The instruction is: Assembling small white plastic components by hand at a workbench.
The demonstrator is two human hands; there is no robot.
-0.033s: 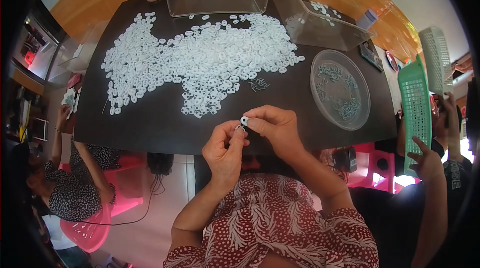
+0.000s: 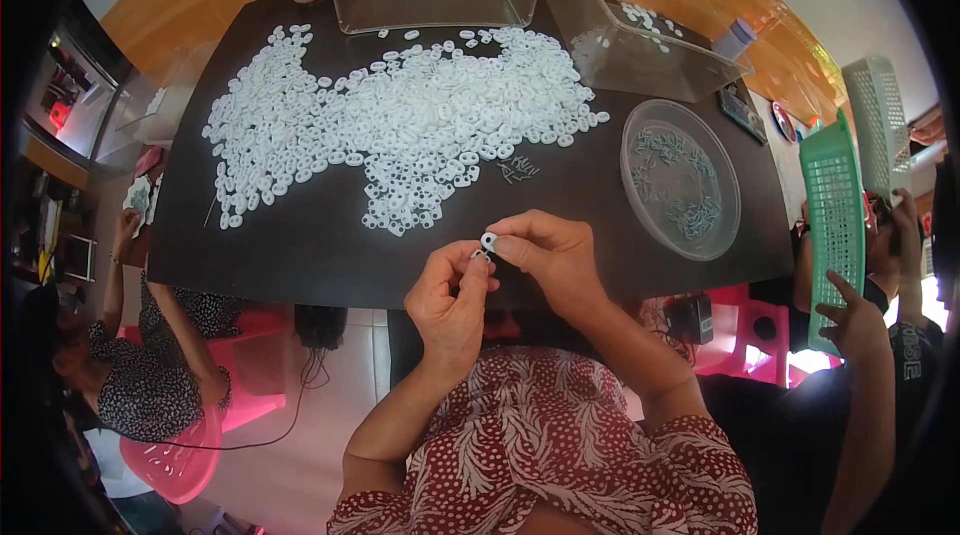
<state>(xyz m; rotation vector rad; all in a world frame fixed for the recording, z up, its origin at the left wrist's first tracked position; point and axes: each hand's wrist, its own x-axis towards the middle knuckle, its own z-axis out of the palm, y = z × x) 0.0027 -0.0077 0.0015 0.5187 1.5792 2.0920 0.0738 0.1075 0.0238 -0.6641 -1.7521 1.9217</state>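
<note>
Over the near edge of the dark table, my left hand (image 2: 450,297) and my right hand (image 2: 548,253) meet, thumbs and fingers closed. Pinched in my right hand is a small white oval piece (image 2: 488,239) with a dark hole. My left fingertips hold a second small white piece (image 2: 481,255) just below it; its exact shape is mostly covered. Whether the two pieces are joined I cannot tell. Beyond the hands spreads a big pile of white oval two-holed pieces (image 2: 440,100), with squarer white ones (image 2: 405,193) at its near side.
Small grey pins (image 2: 517,170) lie right of the pile. A round clear tub (image 2: 628,180) holds more. Clear bins (image 2: 435,27) stand behind. On the right, a person's hand (image 2: 852,320) holds a green basket (image 2: 835,205); another person (image 2: 150,375) sits at left.
My hands and the white pieces stay where they were. At the right, the green basket and the pale one behind it have shifted slightly to the right.
</note>
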